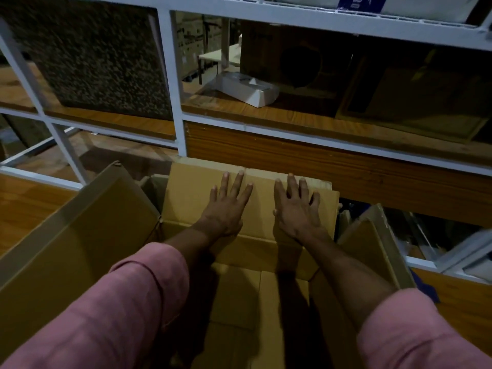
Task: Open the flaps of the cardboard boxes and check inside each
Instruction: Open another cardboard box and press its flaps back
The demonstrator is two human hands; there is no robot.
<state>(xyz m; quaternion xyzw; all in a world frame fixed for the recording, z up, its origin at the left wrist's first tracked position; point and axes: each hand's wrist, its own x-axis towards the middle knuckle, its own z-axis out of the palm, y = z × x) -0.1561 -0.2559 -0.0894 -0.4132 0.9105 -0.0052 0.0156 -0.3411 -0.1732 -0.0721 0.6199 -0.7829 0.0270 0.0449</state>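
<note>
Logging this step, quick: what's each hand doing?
Left hand: open, flat on the far flap, holding nothing.
Right hand: open, flat on that flap too.

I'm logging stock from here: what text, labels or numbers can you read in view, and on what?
"RO": white letters on a blue band of the white package on the top shelf; cut off by the frame, the rest unreadable.
Dark box on the middle shelf: faint print, too dark to read.
Open cardboard box under the hands: no print visible.
</note>
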